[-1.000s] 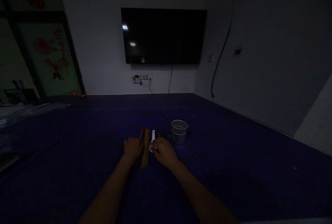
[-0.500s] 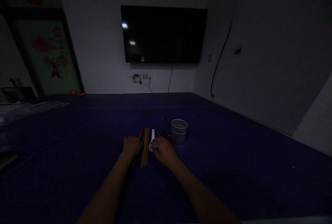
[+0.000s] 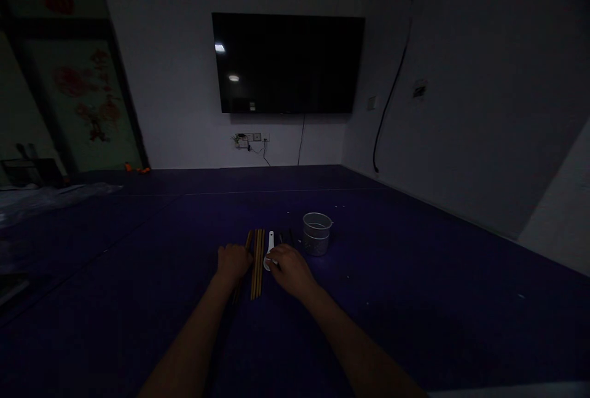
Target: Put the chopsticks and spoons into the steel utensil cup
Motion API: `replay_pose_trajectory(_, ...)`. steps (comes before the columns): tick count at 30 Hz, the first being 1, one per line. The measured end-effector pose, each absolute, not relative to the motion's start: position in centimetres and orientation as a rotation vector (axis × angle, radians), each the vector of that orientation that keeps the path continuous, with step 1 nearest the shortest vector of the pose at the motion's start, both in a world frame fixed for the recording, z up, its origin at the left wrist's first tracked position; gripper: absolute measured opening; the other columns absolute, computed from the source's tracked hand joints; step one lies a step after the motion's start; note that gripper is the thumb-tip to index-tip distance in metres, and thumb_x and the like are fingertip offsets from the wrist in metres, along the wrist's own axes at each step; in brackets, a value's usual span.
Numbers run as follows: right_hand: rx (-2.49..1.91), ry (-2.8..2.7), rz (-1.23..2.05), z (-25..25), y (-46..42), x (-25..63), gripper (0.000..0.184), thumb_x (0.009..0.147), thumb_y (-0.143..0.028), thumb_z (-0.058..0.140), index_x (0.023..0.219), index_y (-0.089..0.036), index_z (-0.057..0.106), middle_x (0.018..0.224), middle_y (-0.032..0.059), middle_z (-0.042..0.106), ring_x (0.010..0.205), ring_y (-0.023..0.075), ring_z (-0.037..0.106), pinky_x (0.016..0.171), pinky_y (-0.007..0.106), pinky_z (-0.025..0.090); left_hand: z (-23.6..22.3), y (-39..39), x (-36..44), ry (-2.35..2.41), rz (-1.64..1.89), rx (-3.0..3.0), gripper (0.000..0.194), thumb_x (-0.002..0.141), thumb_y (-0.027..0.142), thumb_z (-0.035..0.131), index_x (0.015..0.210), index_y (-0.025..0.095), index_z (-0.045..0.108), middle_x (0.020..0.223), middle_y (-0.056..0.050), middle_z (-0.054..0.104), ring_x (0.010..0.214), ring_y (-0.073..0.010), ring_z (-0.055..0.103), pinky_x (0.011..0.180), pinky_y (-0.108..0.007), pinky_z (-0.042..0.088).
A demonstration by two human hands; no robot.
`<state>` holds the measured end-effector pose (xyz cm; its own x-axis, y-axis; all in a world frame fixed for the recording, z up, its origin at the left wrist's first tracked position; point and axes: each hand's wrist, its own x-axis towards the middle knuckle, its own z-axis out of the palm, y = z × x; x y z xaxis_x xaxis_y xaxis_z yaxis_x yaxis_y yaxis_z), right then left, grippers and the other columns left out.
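Several wooden chopsticks [image 3: 257,263] lie side by side in front of me, their far ends pointing away. My left hand [image 3: 233,261] is closed over the leftmost chopsticks, which stick out above and below it. To the right of the row is a white spoon [image 3: 271,240], its handle pointing away and its bowl partly covered. My right hand [image 3: 289,266] has its fingers curled together over the spoon's bowl; what is inside them is hidden. Dark thin utensils [image 3: 286,237] show just beyond that hand, too dim to name. A grey metal cup [image 3: 316,235] with a perforated-looking lower wall stands upright to the right.
A dark purple surface [image 3: 415,300] spreads around, with small white specks. Crumpled clear plastic [image 3: 59,196] lies at the far left, near small orange items [image 3: 137,169]. A television [image 3: 288,65] hangs on the wall; a black cable [image 3: 391,91] runs down the right wall.
The view has shifted very slightly. Both hands, the chopsticks, the spoon and the cup keep their places relative to one another.
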<state>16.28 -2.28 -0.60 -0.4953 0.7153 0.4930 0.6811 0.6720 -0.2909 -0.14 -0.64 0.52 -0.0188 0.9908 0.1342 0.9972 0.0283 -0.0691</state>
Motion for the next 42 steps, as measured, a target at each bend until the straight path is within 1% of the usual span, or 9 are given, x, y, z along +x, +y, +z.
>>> replay_pose_trajectory(12,-1.101,-2.295,0.086,-0.3,-2.2,16.3,0.021,0.087,-0.021,0.047,0.091,-0.018,0.067,0.095,0.0066,0.067,0.098,0.0175,0.056,0.086,0.029,0.039,0.7,-1.1,0.1,-2.175,-0.056,-2.008,0.04,0.083,0.026,0.036,0.099,0.007,0.067,0.103,-0.022,0.064,0.104,-0.0305,0.057,0.086,-0.042,0.039)
replay_pose_trajectory(20,-1.12,-2.288,0.077,-0.2,-2.2,16.3,0.021,0.087,-0.021,0.047,0.091,-0.018,0.067,0.094,0.0067,0.067,0.097,0.0179,0.056,0.085,0.029,0.039,0.8,-1.0,0.1,-2.226,-0.032,-1.997,0.038,0.082,0.027,0.038,0.101,0.009,0.066,0.104,-0.021,0.064,0.104,-0.0289,0.057,0.086,-0.04,0.039)
replay_pose_trajectory(24,-1.1,-2.3,0.085,-0.2,-2.1,16.4,0.022,0.087,-0.02,0.046,0.091,-0.018,0.067,0.093,0.0064,0.067,0.096,0.0173,0.056,0.085,0.028,0.039,0.8,-1.0,0.2,-2.235,-0.052,-1.984,0.039,0.082,0.026,0.037,0.101,0.008,0.066,0.103,-0.022,0.065,0.102,-0.0285,0.058,0.086,-0.041,0.04)
replay_pose_trajectory(32,-1.122,-2.285,0.077,-0.5,-2.0,16.4,0.021,0.087,-0.021,0.047,0.092,-0.018,0.067,0.095,0.0064,0.067,0.098,0.0176,0.056,0.086,0.029,0.039,0.7,-1.1,-0.2,-2.211,-0.07,-1.978,0.036,0.085,0.021,0.033,0.1,0.009,0.063,0.102,-0.02,0.065,0.102,-0.0276,0.059,0.084,-0.038,0.042)
replay_pose_trajectory(37,-1.143,-2.275,0.083,-0.2,-2.2,16.4,0.022,0.087,-0.021,0.047,0.093,-0.019,0.068,0.097,0.007,0.067,0.099,0.018,0.056,0.086,0.029,0.039,1.0,-1.2,-0.3,-2.249,-0.17,-1.905,0.035,0.088,0.018,0.028,0.103,0.007,0.058,0.092,-0.021,0.066,0.093,-0.0266,0.063,0.076,-0.036,0.046)
replay_pose_trajectory(42,-1.167,-2.249,0.083,0.0,-2.3,16.4,0.022,0.087,-0.021,0.047,0.096,-0.019,0.067,0.099,0.0075,0.067,0.101,0.0186,0.056,0.088,0.03,0.039,2.1,-1.4,0.1,-2.383,-0.386,-1.743,0.034,0.091,0.019,0.023,0.106,0.008,0.051,0.084,-0.017,0.066,0.084,-0.0235,0.066,0.066,-0.028,0.048)
